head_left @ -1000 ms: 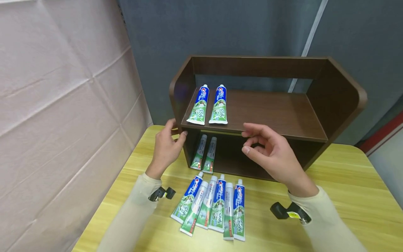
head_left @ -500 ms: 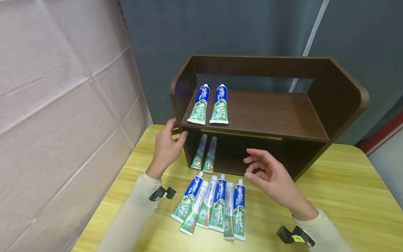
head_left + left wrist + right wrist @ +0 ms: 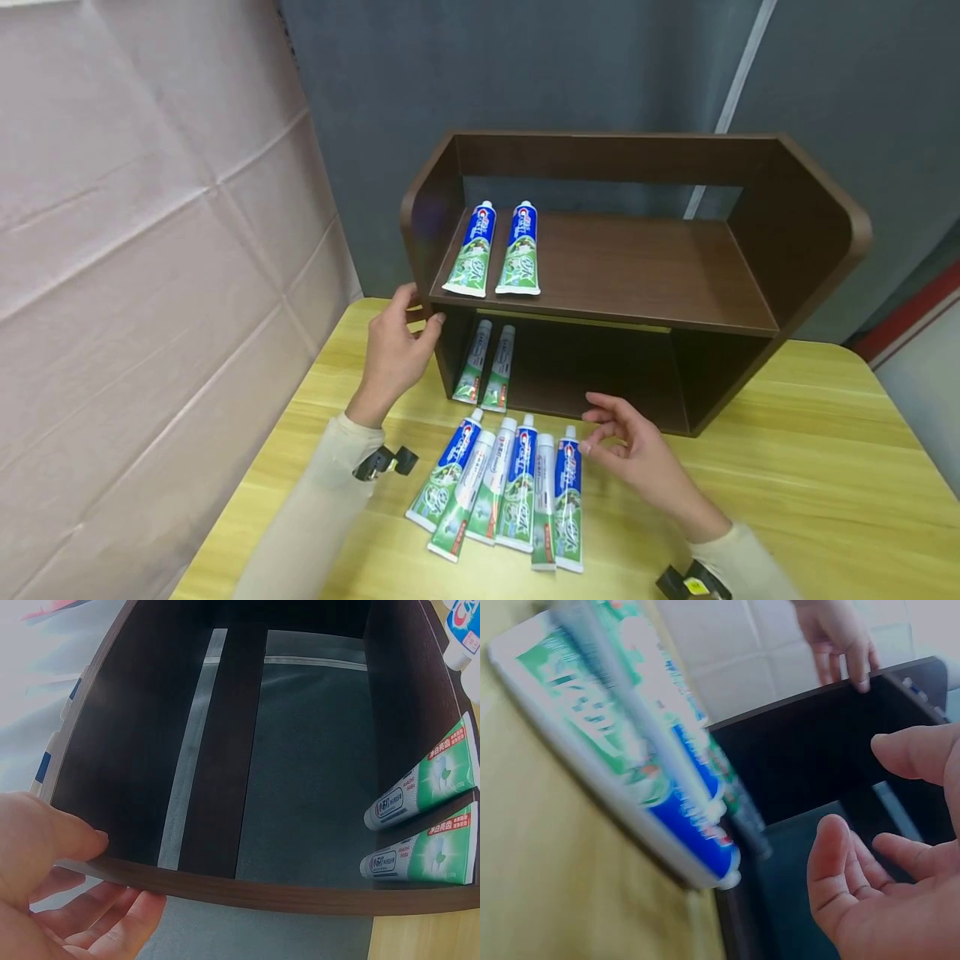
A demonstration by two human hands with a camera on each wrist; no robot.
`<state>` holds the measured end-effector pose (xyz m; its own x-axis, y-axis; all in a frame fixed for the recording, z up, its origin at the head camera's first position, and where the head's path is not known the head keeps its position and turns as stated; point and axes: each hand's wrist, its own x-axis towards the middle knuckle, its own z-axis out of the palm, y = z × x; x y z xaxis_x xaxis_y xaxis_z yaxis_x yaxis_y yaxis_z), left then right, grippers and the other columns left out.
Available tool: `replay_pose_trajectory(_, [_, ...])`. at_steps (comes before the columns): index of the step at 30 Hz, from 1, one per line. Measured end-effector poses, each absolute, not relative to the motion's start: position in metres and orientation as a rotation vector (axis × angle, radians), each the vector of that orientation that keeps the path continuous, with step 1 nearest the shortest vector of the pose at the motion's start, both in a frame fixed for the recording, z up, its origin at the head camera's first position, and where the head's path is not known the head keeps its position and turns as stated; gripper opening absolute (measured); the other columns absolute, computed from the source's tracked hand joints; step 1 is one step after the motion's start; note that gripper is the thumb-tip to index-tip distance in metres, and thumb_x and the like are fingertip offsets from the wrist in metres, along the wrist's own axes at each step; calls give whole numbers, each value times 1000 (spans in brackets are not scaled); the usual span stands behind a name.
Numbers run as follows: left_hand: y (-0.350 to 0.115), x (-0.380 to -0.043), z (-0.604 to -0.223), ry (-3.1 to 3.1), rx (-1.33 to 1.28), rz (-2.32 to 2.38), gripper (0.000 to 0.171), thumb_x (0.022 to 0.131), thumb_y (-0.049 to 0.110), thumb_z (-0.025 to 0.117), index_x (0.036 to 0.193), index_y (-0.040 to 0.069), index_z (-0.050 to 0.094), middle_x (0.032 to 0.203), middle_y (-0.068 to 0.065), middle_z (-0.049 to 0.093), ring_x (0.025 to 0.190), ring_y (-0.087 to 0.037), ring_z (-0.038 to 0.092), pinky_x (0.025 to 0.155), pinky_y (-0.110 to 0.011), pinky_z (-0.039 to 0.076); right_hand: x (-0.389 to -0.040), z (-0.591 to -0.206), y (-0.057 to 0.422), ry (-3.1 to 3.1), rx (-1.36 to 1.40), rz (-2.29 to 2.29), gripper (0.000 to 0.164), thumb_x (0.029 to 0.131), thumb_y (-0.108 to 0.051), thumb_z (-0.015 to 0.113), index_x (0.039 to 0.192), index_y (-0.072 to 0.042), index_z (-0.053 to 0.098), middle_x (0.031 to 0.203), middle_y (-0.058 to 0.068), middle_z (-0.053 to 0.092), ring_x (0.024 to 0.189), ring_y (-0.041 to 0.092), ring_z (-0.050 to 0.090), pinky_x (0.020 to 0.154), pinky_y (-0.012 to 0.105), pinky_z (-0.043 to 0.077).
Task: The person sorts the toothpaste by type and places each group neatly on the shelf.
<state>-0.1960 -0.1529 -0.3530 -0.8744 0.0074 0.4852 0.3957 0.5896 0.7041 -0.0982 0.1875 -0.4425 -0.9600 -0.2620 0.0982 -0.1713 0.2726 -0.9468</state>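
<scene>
My left hand [image 3: 397,354] grips the left side panel of a dark brown two-tier shelf [image 3: 637,258]; in the left wrist view the thumb [image 3: 79,838] lies on the panel's inner face, fingers outside. My right hand [image 3: 637,454] is just right of the cap of the rightmost blue-and-green toothpaste tube [image 3: 568,504], thumb and fingers parted around nothing. That tube lies at the end of a loose row on the table, blurred in the right wrist view. Beside it is a silver-and-green toothpaste tube [image 3: 544,500]; several more of both kinds continue leftward.
Two blue-and-green tubes [image 3: 518,250] lie side by side on the upper tier, at its left. Below them, two silver-and-green tubes [image 3: 498,371] lie on the lower tier. The yellow wood-grain table [image 3: 817,467] extends right of the shelf. A pale covered wall [image 3: 150,275] borders the left.
My right hand has come down and toward me, from in front of the upper tier's edge to beside the rightmost tube. The left hand keeps its grip on the shelf panel.
</scene>
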Motion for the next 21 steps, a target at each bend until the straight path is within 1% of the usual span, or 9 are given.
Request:
replay_pose_trajectory(3, [-153, -196, -353, -2385, -326, -1210, 43, 99, 14, 72, 140, 8, 58, 130, -18, 71, 111, -37, 75, 85, -50, 66, -98, -451, 186, 2444, -303, -1764, 71, 94, -10, 79, 155, 0, 44, 136, 26, 59, 97, 12, 67, 78, 23, 62])
replay_pose_trajectory(6, [-153, -197, -353, -2385, -325, -1213, 43, 99, 14, 72, 140, 8, 58, 130, -18, 71, 111, -37, 75, 85, -50, 66, -98, -460, 185, 2399, -190, -1757, 75, 92, -8, 80, 156, -1, 41, 138, 25, 58, 98, 18, 65, 71, 30, 63])
replay_pose_trajectory(10, [-152, -196, -354, -2388, -316, -1211, 44, 99, 14, 72, 140, 8, 58, 131, -18, 71, 111, -37, 75, 85, -50, 66, -99, -471, 184, 2361, -116, -1726, 80, 90, -8, 82, 157, -1, 40, 140, 25, 57, 99, 22, 65, 68, 34, 63])
replay_pose_trajectory(15, [-153, -196, -354, -2384, -316, -1208, 43, 99, 15, 72, 140, 8, 58, 130, -18, 71, 111, -37, 75, 85, -50, 66, -101, -479, 182, 2397, -83, -1647, 84, 86, -12, 86, 157, 0, 41, 140, 22, 59, 97, 22, 67, 71, 28, 61])
replay_pose_trajectory(21, [-153, -196, -355, -2382, -314, -1215, 43, 99, 14, 72, 139, 7, 59, 129, -18, 72, 110, -36, 76, 85, -49, 66, -100, -486, 180, 2379, -106, -1618, 90, 81, -15, 91, 155, 4, 43, 135, 23, 60, 93, 21, 66, 65, 27, 58])
